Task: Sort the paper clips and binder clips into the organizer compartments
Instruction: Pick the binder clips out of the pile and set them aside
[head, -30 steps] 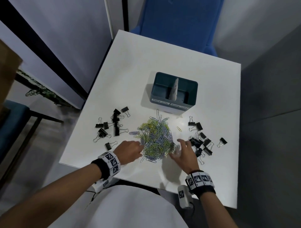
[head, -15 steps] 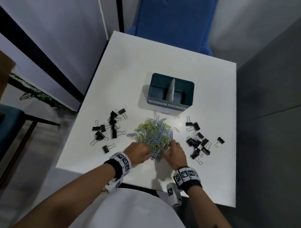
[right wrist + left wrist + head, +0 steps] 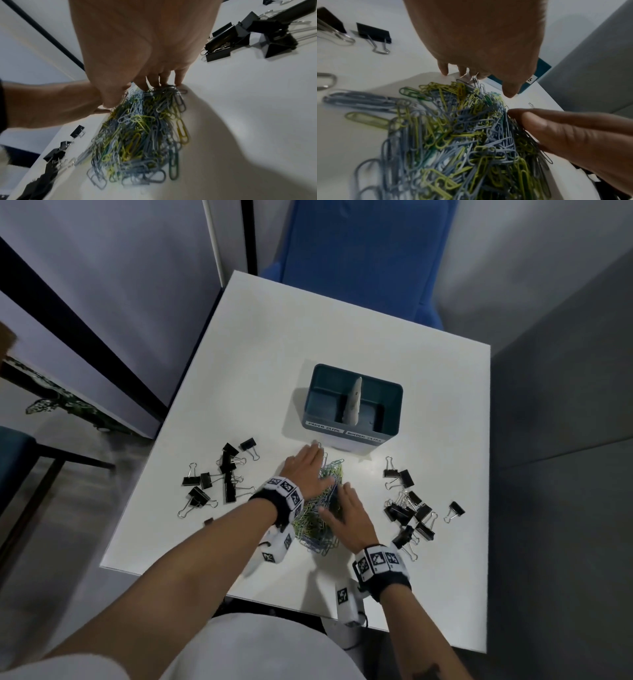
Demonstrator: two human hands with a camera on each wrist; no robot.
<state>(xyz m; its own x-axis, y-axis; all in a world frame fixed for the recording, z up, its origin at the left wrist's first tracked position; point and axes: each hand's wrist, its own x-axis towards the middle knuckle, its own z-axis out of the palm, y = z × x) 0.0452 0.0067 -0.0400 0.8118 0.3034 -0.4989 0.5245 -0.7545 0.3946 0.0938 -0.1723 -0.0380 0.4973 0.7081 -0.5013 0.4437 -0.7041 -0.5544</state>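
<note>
A heap of blue, yellow and green paper clips (image 3: 320,518) lies on the white table (image 3: 274,354), squeezed narrow between my hands. My left hand (image 3: 308,465) lies with straight fingers along the heap's left and far side, fingertips near the organizer. My right hand (image 3: 339,510) presses flat against the heap's right side. The teal organizer (image 3: 394,405) stands just beyond, with two compartments labelled for paper clips and binder clips. In the left wrist view my left fingertips (image 3: 444,70) touch the table behind the paper clip heap (image 3: 462,135). In the right wrist view my right fingers (image 3: 163,79) rest on the paper clip heap (image 3: 142,132).
Black binder clips lie in a left group (image 3: 219,481) and a right group (image 3: 411,511), with a lone binder clip (image 3: 455,510) farther right. A blue chair (image 3: 359,251) stands behind the table. The table's near edge is just under my forearms.
Both hands moved from the heap's near corners forward along its sides. The left hand reached toward the organizer. The round heap has been pushed into a narrower, longer one.
</note>
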